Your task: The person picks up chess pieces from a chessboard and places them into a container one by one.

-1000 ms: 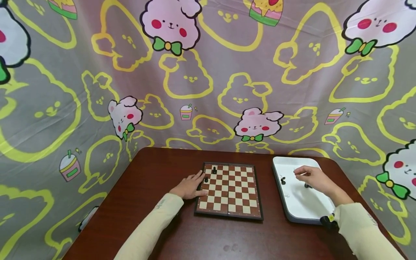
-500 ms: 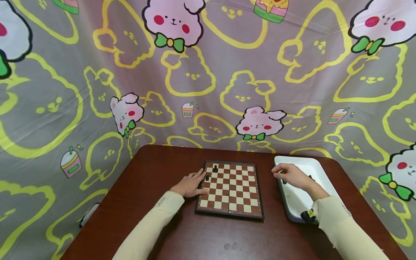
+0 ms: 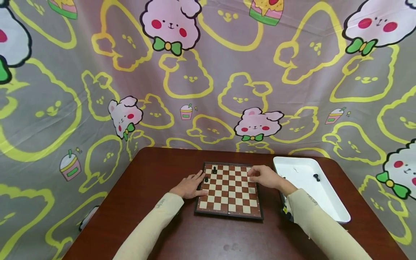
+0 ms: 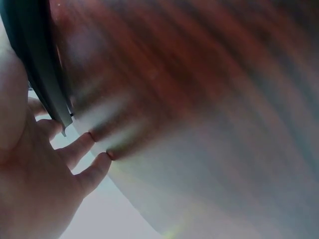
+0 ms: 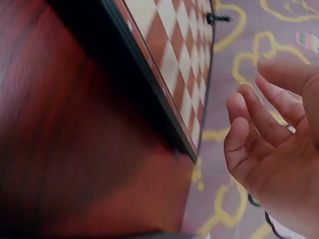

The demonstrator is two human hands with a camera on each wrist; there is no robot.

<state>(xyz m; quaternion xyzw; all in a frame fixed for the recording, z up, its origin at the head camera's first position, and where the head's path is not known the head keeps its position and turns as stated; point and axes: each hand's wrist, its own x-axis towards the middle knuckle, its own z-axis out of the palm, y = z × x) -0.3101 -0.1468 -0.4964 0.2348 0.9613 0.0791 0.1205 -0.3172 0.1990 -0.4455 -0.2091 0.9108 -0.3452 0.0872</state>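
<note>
In the head view, a brown-and-cream chessboard lies on the table. A black chess piece stands near its far left corner, and a shorter black piece is close to the left edge. My left hand rests at that edge with fingers spread, thumb over the board; the left wrist view shows its fingers beside the dark rim. Above the far right part of the board hovers my right hand, thumb and fingertips drawn close together. Whether it holds a small piece is hidden, also in the right wrist view.
A white tray stands right of the board, with a dark chess piece lying in it and part of it hidden by the right arm. Brown table surrounds both. A patterned curtain hangs behind and at the sides.
My right hand has moved left from over the tray, across its left edge, to above the board's right side. My left hand has stayed at the board's left edge.
</note>
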